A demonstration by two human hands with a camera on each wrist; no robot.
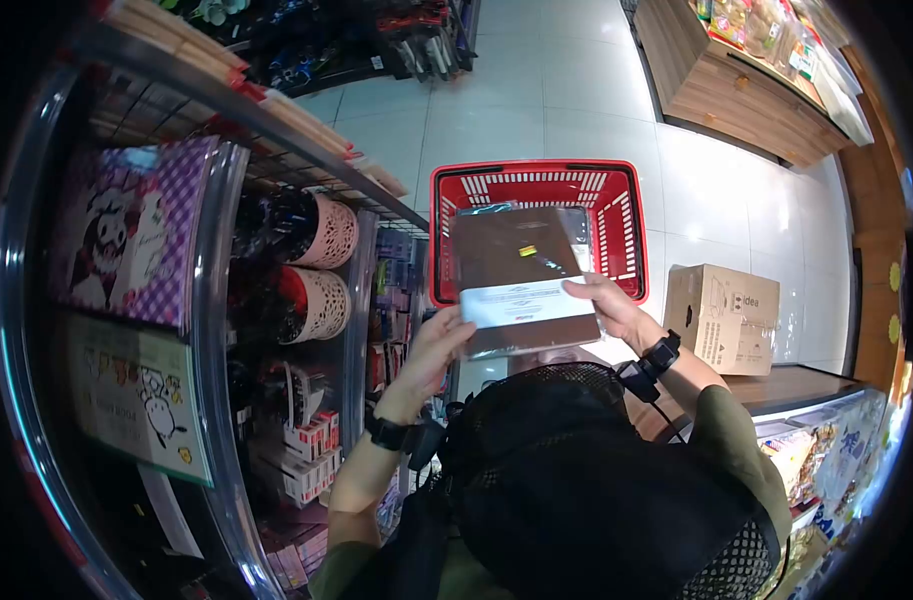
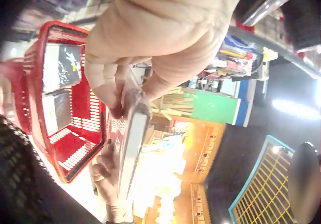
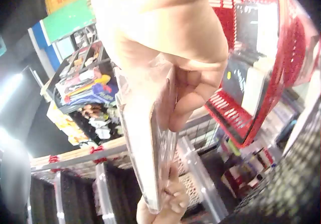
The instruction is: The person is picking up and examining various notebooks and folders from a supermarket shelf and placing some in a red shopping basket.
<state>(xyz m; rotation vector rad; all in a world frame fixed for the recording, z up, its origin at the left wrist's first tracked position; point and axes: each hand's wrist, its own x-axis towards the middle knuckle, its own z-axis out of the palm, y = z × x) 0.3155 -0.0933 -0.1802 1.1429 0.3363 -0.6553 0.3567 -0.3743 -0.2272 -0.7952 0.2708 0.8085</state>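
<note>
Grasping a flat brown plastic-wrapped package [image 1: 511, 255] by opposite edges with fingers of left hand [image 1: 428, 352] and right hand [image 1: 621, 315]. Holding it near a red plastic basket [image 1: 536, 166].

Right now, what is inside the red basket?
At least two flat packs, part dark, part white, lie inside the basket. In the head view, the brown pack held over it hides much of them; anything beneath them is covered.
</note>
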